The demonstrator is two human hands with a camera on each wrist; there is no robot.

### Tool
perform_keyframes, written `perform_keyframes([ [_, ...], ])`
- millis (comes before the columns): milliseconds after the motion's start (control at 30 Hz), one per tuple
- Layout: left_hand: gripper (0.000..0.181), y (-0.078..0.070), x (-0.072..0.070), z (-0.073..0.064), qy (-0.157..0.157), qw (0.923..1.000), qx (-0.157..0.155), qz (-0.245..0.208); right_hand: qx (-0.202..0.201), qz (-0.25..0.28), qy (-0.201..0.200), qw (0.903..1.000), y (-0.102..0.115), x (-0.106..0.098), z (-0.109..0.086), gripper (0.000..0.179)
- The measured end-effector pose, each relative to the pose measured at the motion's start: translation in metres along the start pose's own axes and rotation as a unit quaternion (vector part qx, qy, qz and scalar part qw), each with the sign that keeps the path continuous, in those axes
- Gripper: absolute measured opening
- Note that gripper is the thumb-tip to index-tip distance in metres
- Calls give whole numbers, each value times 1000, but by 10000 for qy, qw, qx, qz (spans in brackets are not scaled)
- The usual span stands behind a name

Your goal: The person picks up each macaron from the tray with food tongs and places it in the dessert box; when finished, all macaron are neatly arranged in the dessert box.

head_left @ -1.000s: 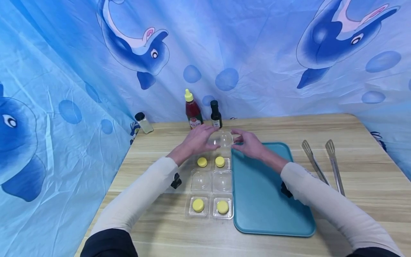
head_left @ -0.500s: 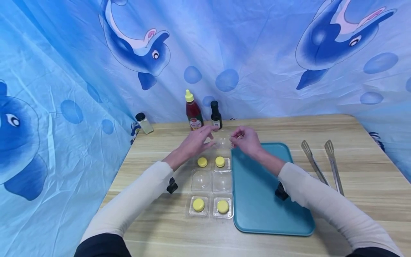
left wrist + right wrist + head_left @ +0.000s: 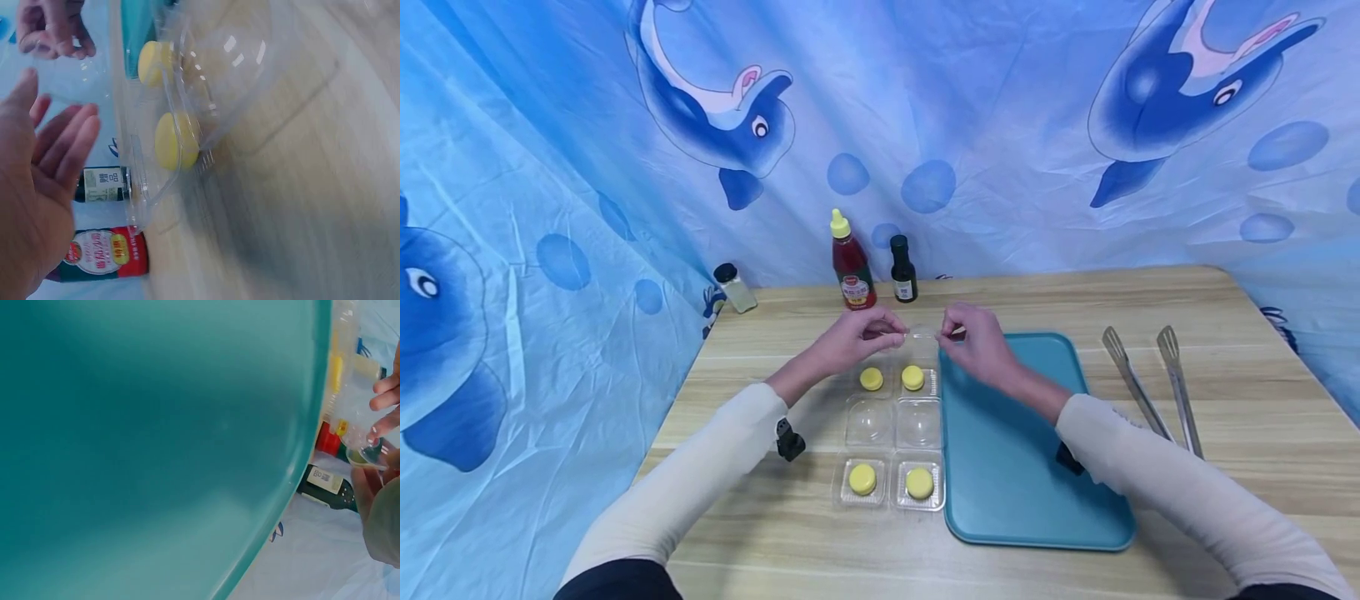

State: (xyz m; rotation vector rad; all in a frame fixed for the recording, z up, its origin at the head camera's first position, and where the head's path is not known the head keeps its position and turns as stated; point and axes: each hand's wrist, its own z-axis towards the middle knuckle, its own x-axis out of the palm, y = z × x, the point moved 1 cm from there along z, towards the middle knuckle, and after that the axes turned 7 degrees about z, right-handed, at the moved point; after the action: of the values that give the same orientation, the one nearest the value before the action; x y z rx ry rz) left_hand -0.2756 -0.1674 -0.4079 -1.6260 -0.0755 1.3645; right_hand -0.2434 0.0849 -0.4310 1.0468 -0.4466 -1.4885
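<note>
The clear plastic lid (image 3: 922,333) of the far container stands tilted between both hands, nearly edge-on in the head view. My right hand (image 3: 977,343) pinches its right edge. At the left edge, my left hand (image 3: 853,340) has thumb and index finger close together on the lid, with the other fingers loosely extended in the left wrist view. Below the lid, a yellow macaron (image 3: 871,378) and another yellow macaron (image 3: 913,377) sit in the far container's compartments. Closer in lies a second clear container (image 3: 887,500), its domed lid (image 3: 871,423) folded back, holding two more macarons.
A teal tray (image 3: 1030,467) lies right of the containers, under my right forearm. Metal tongs (image 3: 1150,392) rest further right. At the back stand a red sauce bottle (image 3: 853,271) and a dark bottle (image 3: 903,271); a seasoning shaker (image 3: 735,288) is at back left.
The far lid has tipped up from lying back to nearly edge-on. My right fingers have closed on its edge, and my left thumb and fingers have come together at the other side.
</note>
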Motion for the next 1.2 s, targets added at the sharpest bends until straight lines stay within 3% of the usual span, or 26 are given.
perform_keyframes([
  [100,33,3,1,-2,401,9969,-357,-566,-293,-137,-81,9994,2,1,-4,31],
  [267,43,6,3,-3,755,9929,-486,-785,-677,-344,-145,9970,2,3,-9,32],
  [367,46,7,2,-5,799,9923,-489,-810,-574,-292,6,9979,1,4,-10,26],
  [467,48,7,1,-6,767,9930,-544,-719,-168,-119,428,9989,1,3,-9,20],
  [567,53,9,0,-8,700,9952,-541,-428,386,-193,999,9941,0,0,-9,36],
  [667,57,11,1,-10,583,9973,-442,-99,879,-388,1537,9834,0,-3,-8,58],
  [800,61,13,6,-13,465,9981,-303,270,1297,-508,2009,9697,0,-6,-9,70],
  [967,67,14,13,-18,453,9929,-60,1097,1301,-800,2258,9621,-2,-3,-12,75],
  [1100,71,12,16,-19,438,9803,248,1911,1054,-1154,2273,9612,-3,-1,-14,76],
  [1200,72,11,19,-21,491,9726,387,2241,950,-1296,2282,9603,-4,0,-16,75],
])
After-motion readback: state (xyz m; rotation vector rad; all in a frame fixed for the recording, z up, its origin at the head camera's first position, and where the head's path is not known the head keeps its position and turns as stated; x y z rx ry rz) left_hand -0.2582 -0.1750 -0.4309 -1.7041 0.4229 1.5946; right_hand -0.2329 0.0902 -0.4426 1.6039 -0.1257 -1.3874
